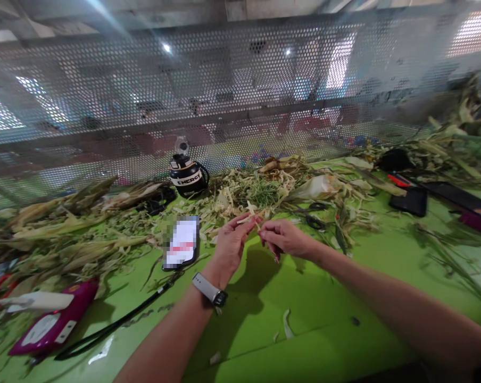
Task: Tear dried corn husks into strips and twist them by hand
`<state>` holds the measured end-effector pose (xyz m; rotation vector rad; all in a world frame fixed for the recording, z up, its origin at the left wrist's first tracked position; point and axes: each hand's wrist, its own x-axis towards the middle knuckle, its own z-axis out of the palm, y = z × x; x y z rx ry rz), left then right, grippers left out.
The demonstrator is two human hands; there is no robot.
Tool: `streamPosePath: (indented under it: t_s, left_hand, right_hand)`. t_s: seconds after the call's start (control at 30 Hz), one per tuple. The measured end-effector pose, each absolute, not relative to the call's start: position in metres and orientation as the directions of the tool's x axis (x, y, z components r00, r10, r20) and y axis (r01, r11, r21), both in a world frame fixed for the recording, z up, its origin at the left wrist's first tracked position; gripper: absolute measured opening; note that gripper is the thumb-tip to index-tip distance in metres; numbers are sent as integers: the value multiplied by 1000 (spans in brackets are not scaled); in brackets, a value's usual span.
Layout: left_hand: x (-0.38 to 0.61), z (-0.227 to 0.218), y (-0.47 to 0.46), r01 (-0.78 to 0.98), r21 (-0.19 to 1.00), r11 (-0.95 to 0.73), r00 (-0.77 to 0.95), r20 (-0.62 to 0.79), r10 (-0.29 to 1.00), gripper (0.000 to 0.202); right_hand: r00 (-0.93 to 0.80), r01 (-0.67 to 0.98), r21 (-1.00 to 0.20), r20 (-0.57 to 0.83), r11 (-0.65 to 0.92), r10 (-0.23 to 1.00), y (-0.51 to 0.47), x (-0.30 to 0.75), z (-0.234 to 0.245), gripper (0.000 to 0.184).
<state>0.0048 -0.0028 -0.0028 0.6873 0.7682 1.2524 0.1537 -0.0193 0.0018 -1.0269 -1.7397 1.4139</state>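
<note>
My left hand [233, 242], with a grey-banded watch [209, 290] on its wrist, pinches a thin pale strip of plant husk [251, 209] above the green table [260, 330]. Close beside it, my right hand [284, 238] is closed at the strip's lower end, its fingertips pressed together. The hands are nearly touching. Just beyond them lies a heap of shredded husk and leaf pieces [260, 191]. Dark-handled scissors [317, 221] rest to the right of the heap. A lit phone [181, 242] lies to the left of my left hand.
Behind the heap stands a black jug [188, 175] marked ENERGY, against a perforated metal screen [232, 80]. Dried husks [84, 239] spread over the left side. At near left is a magenta power strip [57, 319] with a black strap [116, 319]. Dark phones [408, 199] lie at right.
</note>
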Motion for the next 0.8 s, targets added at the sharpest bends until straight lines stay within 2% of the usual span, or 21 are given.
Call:
streamPosePath:
  t_s: [0.13, 0.27, 0.4, 0.5, 0.67, 0.73, 0.8]
  left_hand:
    - [3, -1, -2, -582, 793, 179, 138, -121, 983, 28]
    - [3, 0, -4, -602, 776, 186, 181, -94, 979, 27]
    - [4, 0, -6, -601, 776, 191, 247, -48, 968, 30]
    - [4, 1, -7, -605, 766, 219, 272, -59, 961, 28]
    - [4, -3, -7, -634, 715, 296, 355, -72, 932, 25]
    - [4, -5, -7, -596, 744, 302, 367, -82, 927, 23]
    - [5, -6, -8, -535, 812, 235, 330, -55, 942, 21]
  right_hand:
    - [-490, 207, -969, 17, 135, 872, -22, 153, 3, 20]
    - [-487, 181, -972, 43, 150, 872, -22, 151, -1, 27]
    - [-352, 104, -990, 48, 90, 935, -16, 156, -3, 43]
    - [-251, 69, -987, 127, 148, 960, -10, 158, -5, 47]
    - [-232, 55, -973, 208, 226, 950, -10, 150, -13, 48]
    - [-236, 73, -967, 222, 245, 946, -12, 148, -13, 46]
    - [-241, 95, -961, 232, 261, 942, -14, 148, -12, 44]
